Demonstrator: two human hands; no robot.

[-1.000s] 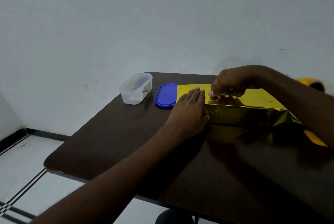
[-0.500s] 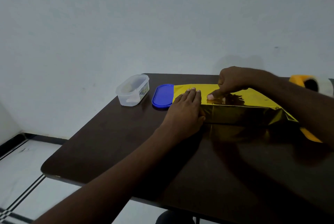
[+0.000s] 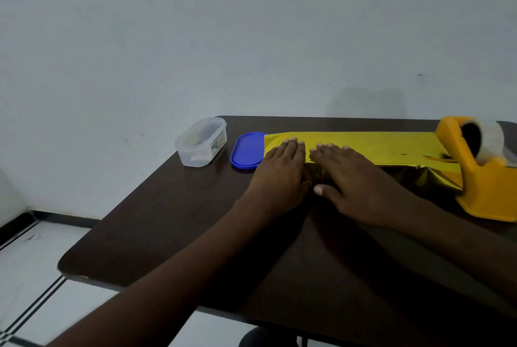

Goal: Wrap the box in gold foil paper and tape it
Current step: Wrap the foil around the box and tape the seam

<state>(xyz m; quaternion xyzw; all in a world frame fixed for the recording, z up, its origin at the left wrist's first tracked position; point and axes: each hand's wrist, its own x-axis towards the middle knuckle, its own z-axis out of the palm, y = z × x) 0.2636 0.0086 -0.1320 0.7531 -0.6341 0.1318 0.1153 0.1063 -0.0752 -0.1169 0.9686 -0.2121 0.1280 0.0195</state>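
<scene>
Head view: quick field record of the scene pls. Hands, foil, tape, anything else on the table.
left hand: flat, fingers straight, pressing the gold foil
right hand: flat beside it, also pressing the foil
box: hidden under foil
tape dispenser: orange, at foil's right end, untouched
blue lid: flat at foil's left edge
clear container: open, left of lid
table: dark wood
</scene>
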